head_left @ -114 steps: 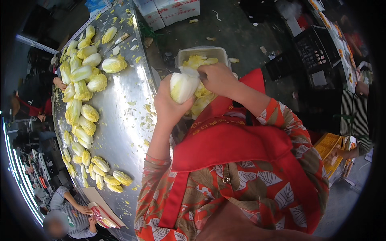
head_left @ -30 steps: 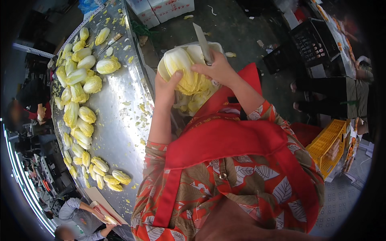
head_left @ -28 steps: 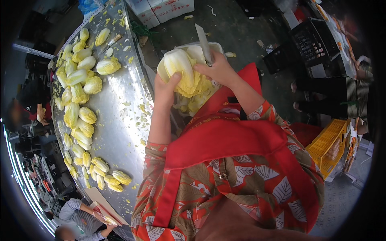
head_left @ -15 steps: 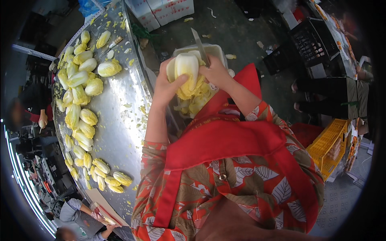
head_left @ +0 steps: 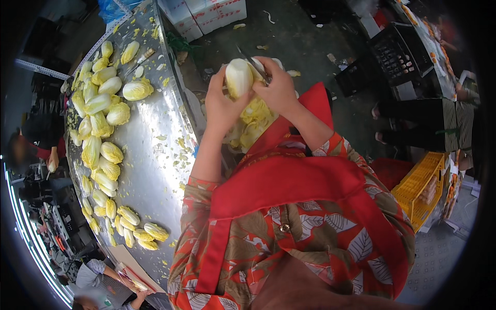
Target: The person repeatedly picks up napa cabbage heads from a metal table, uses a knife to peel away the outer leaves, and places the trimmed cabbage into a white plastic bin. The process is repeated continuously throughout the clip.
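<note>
My left hand [head_left: 221, 106] grips a napa cabbage [head_left: 238, 77], its pale base turned away from me. In my right hand [head_left: 278, 88] is a knife [head_left: 243, 51], its blade pointing away to the left, close beside the cabbage. A pale piece of leaf shows between the blade and my right fingers; whether it is cut loose I cannot tell. Loose yellow cabbage leaves [head_left: 256, 116] lie in a pale bin below my hands, most of its rim hidden by my arms and the cabbage.
On my left stands a metal table [head_left: 155, 124] with several napa cabbages [head_left: 98, 103] and leaf scraps. White boxes [head_left: 217, 15] stand beyond it. A yellow crate [head_left: 421, 191] and black crates [head_left: 398, 57] are at right. Co-workers are at the lower left, far left and right.
The cabbage has turned upward in my left hand, showing less of its yellow leaf end. The knife blade has tilted lower and leftward, and the leaves in the bin show more.
</note>
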Demonstrator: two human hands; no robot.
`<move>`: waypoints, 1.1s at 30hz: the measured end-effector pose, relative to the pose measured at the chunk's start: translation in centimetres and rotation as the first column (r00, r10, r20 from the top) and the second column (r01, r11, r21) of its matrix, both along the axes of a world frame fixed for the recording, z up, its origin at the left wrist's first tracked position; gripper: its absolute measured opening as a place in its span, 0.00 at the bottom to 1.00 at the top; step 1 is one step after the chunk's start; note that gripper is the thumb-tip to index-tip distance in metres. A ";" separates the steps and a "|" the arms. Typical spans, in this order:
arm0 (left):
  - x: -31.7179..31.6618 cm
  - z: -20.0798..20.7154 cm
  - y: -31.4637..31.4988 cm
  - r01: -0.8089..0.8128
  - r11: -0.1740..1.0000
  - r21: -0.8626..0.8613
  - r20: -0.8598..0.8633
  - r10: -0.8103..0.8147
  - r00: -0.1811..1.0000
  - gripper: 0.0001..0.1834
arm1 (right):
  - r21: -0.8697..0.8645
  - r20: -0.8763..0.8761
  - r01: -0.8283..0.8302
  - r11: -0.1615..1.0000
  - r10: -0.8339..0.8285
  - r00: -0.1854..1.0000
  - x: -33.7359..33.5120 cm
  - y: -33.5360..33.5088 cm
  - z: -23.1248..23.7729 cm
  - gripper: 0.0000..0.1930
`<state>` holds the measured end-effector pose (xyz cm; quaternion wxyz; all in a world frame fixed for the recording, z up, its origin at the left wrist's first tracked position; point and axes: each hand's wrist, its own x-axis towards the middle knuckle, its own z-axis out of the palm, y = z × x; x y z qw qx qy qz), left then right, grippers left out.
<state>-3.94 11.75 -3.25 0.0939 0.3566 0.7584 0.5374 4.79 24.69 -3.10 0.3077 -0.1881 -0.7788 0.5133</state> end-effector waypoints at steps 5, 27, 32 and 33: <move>-0.7 0.5 -1.3 0.156 0.980 0.124 0.277 -0.185 0.943 0.39 | -0.009 0.139 -0.167 0.986 0.167 0.976 0.3 0.5 1.3 0.26; -2.6 -0.5 -3.9 0.178 0.855 0.486 0.627 -0.484 0.610 0.35 | 0.089 0.199 -0.061 0.994 0.042 0.979 -0.4 1.4 0.7 0.25; -2.3 -1.8 -3.6 -0.028 0.883 0.469 0.711 -0.359 0.604 0.29 | 0.150 0.361 -0.062 0.987 0.004 0.933 -1.7 2.8 -2.8 0.32; -2.3 -1.8 -3.5 -0.055 0.891 0.450 0.718 -0.325 0.616 0.25 | 0.148 0.411 -0.061 0.987 -0.005 0.912 -1.8 2.8 -2.8 0.34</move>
